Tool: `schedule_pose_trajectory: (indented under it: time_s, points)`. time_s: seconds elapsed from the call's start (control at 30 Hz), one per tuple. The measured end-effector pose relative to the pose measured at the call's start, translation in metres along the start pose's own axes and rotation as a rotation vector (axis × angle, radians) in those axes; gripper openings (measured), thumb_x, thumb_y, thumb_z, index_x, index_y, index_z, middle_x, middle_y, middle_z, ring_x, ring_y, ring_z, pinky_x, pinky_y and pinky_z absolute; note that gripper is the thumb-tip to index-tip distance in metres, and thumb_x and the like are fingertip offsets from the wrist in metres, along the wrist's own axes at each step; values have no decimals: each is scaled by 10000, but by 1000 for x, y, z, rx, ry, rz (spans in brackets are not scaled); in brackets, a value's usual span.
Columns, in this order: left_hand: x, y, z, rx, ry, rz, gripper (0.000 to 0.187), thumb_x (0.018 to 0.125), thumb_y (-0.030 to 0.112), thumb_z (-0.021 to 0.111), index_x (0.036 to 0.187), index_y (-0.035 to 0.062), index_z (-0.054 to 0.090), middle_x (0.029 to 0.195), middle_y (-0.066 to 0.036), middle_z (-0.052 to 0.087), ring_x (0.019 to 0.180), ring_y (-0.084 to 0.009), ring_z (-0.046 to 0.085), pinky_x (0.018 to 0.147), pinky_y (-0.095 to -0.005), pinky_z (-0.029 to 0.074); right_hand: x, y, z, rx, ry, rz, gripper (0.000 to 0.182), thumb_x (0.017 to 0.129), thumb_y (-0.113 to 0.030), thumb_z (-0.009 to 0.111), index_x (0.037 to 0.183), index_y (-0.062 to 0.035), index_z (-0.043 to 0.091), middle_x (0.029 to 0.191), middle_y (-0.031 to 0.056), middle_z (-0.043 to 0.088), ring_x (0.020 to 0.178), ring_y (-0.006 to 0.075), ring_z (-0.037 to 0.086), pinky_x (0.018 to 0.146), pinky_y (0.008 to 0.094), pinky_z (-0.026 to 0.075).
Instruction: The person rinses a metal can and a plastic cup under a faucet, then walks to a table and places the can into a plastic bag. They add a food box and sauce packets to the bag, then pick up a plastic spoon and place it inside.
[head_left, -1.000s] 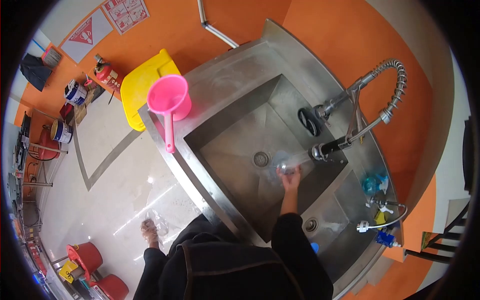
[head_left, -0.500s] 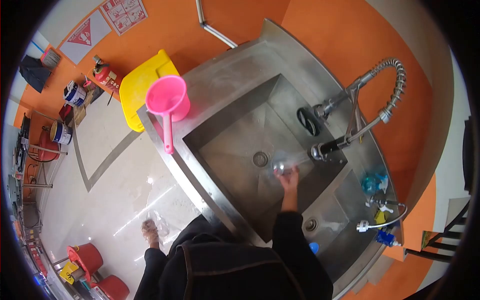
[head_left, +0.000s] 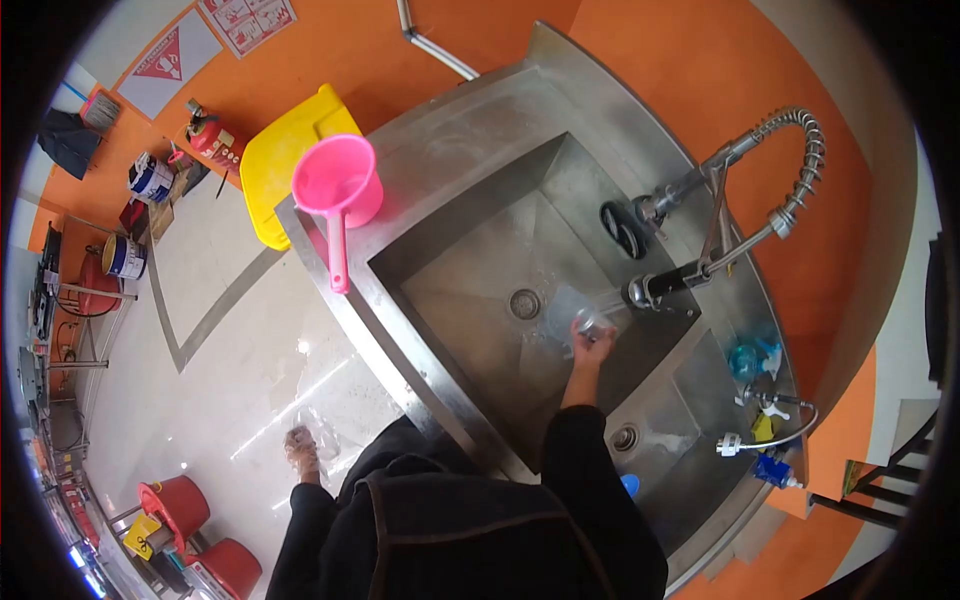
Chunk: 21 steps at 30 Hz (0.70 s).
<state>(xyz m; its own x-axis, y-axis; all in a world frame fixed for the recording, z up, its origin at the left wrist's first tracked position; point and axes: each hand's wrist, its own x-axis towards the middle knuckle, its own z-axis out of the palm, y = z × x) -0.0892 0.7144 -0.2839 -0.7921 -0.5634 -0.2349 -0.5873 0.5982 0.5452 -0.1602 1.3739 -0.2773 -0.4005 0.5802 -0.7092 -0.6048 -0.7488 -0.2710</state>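
Note:
My right hand (head_left: pixel 592 347) is wrapped round a clear, see-through container (head_left: pixel 590 323) over the large steel sink basin (head_left: pixel 470 290), right of its drain. Water from the black-handled spray faucet (head_left: pixel 660 288) runs at the container. Off to the left, outside the sink and above the floor, my left hand (head_left: pixel 301 450) holds a clear plastic item (head_left: pixel 325 437); its exact shape is hard to make out.
A pink dipper (head_left: pixel 338 185) stands on the sink's left corner beside a yellow bin (head_left: pixel 285 150). The smaller basin (head_left: pixel 660 415) is at the right, with a spray bottle (head_left: pixel 745 362) behind it. Red buckets (head_left: pixel 178 508) stand at the lower left.
My right hand and the clear container have moved slightly right, and water now splashes out to the left of it. My left hand stays in nearly the same place.

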Motion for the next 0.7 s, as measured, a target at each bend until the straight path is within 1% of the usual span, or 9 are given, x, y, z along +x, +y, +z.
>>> schedule_pose_trajectory:
  time_s: [0.03, 0.13, 0.17, 0.3, 0.4, 0.53, 0.57, 0.67, 0.7]
  points:
    - [7, 7, 10, 26, 18, 47, 249, 789, 289, 572, 901, 74, 627, 797, -101, 643, 659, -218, 617, 597, -341, 492, 5, 4, -8, -86, -106, 97, 370, 844, -351, 566, 1108, -115, 461, 1186, 80, 440, 1036, 306, 452, 801, 536, 419]
    - [7, 7, 11, 10, 1, -45, 260, 785, 295, 575, 903, 70, 629, 783, -99, 647, 660, -212, 619, 593, -336, 491, 5, -1, -13, -276, -176, 124, 370, 844, -346, 568, 1117, -126, 450, 1183, 73, 441, 1023, 299, 459, 800, 539, 417]
    - [6, 4, 9, -49, 43, 105, 246, 788, 279, 568, 901, 68, 627, 772, -97, 644, 656, -211, 615, 584, -327, 487, -2, 0, -21, -293, -166, 131, 355, 844, -336, 570, 1115, -141, 448, 1179, 65, 441, 1031, 296, 453, 790, 536, 419]
    - [-6, 34, 0, -207, -40, -56, 207, 792, 233, 565, 891, 62, 625, 747, -79, 635, 604, -172, 596, 521, -294, 473, -5, 9, -10, -430, -178, 85, 345, 849, -282, 573, 1136, -202, 398, 1207, 43, 405, 1063, 301, 422, 747, 547, 424]
    - [-6, 29, -4, -52, 15, 21, 197, 794, 226, 575, 878, 55, 627, 750, -81, 634, 595, -165, 593, 507, -289, 470, 4, 2, -9, 93, -142, 35, 379, 843, -267, 584, 1151, -218, 369, 1218, 46, 394, 1067, 312, 416, 734, 552, 428]
    - [-1, 19, 2, -132, -6, -33, 197, 797, 226, 583, 870, 48, 626, 757, -89, 633, 608, -171, 596, 508, -288, 470, -12, 14, -12, -453, -259, -20, 392, 835, -319, 585, 1144, -164, 401, 1161, 96, 447, 1060, 326, 426, 759, 556, 436]
    - [-3, 15, -1, -118, -6, -18, 200, 797, 228, 585, 870, 46, 625, 756, -90, 632, 609, -171, 596, 508, -287, 470, -4, 11, -7, -150, -140, -42, 362, 843, -288, 581, 1145, -212, 396, 1188, 85, 422, 1051, 328, 426, 727, 569, 435]
    - [3, 12, 3, -208, 8, 5, 212, 796, 238, 586, 869, 43, 625, 750, -91, 629, 612, -171, 597, 507, -291, 471, -9, 10, -9, -545, -250, -13, 408, 843, -252, 591, 1173, -249, 351, 1230, 82, 381, 1055, 332, 413, 718, 577, 431]
    - [6, 8, 9, -259, 14, -1, 216, 796, 242, 586, 869, 42, 625, 747, -91, 627, 612, -171, 597, 508, -293, 471, -12, 11, -6, -581, -192, -24, 467, 833, -223, 610, 1186, -245, 305, 1246, 80, 353, 1071, 329, 393, 727, 567, 434]
